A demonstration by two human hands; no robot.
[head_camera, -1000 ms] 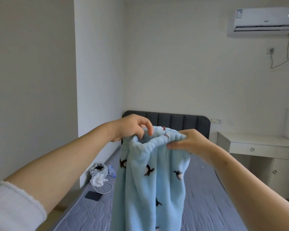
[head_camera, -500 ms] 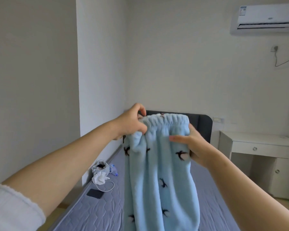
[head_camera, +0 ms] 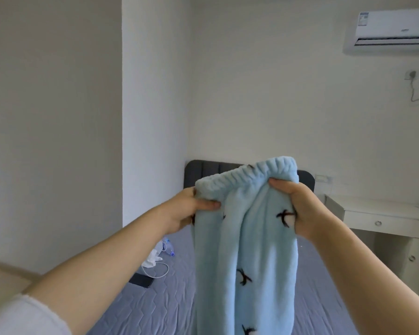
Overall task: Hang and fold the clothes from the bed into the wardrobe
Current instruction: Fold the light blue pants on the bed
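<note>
both hands, left hand (head_camera: 186,209) and right hand (head_camera: 300,209), grip the light blue fleece penguin-print trousers (head_camera: 244,243) just under the elastic waistband, above the grey quilted mattress (head_camera: 155,305)

— How many garments do you count?
— One blue fleece garment (head_camera: 244,238). Two hands: left hand (head_camera: 186,210), right hand (head_camera: 302,211).
— And the bed (head_camera: 155,308)?
— One bed, one black phone (head_camera: 142,280), one white cable (head_camera: 159,270), one bottle (head_camera: 169,249).
— Elsewhere?
— One air conditioner (head_camera: 392,30), one white desk (head_camera: 373,206), two round knobs (head_camera: 378,223).
</note>
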